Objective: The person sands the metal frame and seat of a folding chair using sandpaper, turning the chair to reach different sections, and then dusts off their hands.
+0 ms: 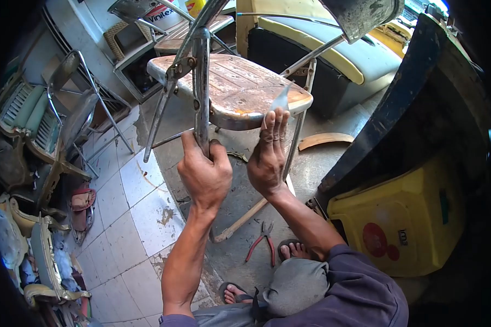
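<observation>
A metal folding chair with a rusty, worn seat (229, 82) stands tilted in front of me. My left hand (204, 171) is closed around the lower end of one of its tubes (201, 87). At the near right edge of the seat is my right hand (268, 150), its fingers straight and pressed together. A thin, pale grey piece (281, 101) sticks up above those fingertips against the seat edge. What this piece is made of I cannot make out, and my fingers hide its lower part.
Red-handled pliers (262, 242) lie on the floor by my feet. A curved wooden strip (325, 140) lies beyond on the right. Close at right are a yellow plastic container (403, 218) and a dark panel (387, 103). More chairs (73, 103) stand at left, near sandals (82, 210).
</observation>
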A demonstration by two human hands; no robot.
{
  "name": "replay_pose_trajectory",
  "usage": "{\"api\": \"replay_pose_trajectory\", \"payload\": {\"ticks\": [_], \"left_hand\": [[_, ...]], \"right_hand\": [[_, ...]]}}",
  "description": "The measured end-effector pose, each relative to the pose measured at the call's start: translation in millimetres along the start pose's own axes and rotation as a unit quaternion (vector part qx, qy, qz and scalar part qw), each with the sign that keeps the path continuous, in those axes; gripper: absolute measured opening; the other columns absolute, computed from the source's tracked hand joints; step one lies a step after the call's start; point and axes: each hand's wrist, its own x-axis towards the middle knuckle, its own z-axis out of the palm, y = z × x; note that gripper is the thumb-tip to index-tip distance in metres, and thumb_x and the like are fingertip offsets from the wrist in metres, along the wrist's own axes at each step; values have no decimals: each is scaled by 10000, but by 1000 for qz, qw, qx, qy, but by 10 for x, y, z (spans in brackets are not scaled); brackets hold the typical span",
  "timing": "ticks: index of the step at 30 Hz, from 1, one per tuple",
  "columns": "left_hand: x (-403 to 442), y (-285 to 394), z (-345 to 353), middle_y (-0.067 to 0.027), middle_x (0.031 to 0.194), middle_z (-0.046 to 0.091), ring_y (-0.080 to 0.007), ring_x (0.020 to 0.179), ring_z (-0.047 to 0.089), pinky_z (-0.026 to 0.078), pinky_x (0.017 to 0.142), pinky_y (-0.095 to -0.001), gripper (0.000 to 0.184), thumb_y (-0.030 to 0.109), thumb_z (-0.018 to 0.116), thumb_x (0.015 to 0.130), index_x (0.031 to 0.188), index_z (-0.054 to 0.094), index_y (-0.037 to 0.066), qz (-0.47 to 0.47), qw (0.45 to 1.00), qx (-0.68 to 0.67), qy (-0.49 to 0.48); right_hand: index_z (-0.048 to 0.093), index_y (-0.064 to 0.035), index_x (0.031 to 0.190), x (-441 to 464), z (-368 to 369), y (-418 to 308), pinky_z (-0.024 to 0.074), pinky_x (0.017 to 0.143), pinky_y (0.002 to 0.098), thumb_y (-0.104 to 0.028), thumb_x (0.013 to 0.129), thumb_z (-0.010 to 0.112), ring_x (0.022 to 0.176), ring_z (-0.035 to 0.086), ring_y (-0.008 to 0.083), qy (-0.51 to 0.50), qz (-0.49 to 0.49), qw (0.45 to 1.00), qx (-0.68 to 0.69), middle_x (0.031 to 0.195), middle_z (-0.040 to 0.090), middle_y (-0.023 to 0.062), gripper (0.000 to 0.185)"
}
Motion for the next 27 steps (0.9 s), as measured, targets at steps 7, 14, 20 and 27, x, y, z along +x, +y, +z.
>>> {"api": "replay_pose_trajectory", "payload": {"ticks": [7, 14, 20, 27], "left_hand": [[31, 37, 41, -44, 567, 508, -117, 506, 526, 437, 494, -321, 105, 47, 557, 916, 897, 455, 32, 10, 1000, 5, -3], [23, -14, 26, -35, 558, 529, -103, 486, 526, 429, 480, -319, 91, 58, 567, 918, 942, 485, 26, 16, 1000, 11, -25], [56, 15, 63, -42, 553, 538, -112, 487, 548, 431, 484, -307, 101, 55, 563, 908, 958, 484, 19, 17, 999, 20, -24], [22, -31, 46, -77, 545, 555, -168, 453, 599, 459, 448, -344, 93, 3, 543, 889, 942, 469, 23, 40, 999, 16, -25]], "right_hand": [[161, 3, 1608, 36, 50, 37, 107, 1268, 468, 49, 855, 541, 1553, 87, 432, -15, -78, 996, -31, 1671, 133, 256, 845], [12, -18, 1622, 56, -41, 185, 118, 1271, 465, 26, 838, 569, 1559, 42, 405, -17, 181, 983, 10, 1680, 75, 251, 962], [4, -36, 1626, 347, -68, 683, 144, 1264, 444, 13, 830, 622, 1543, 124, 420, -13, 273, 961, 35, 1667, 132, 261, 1009], [21, -63, 1632, 411, -118, 885, 285, 1211, 425, -119, 882, 705, 1458, 375, 392, -16, 471, 874, 120, 1599, 325, 283, 1017]]}}
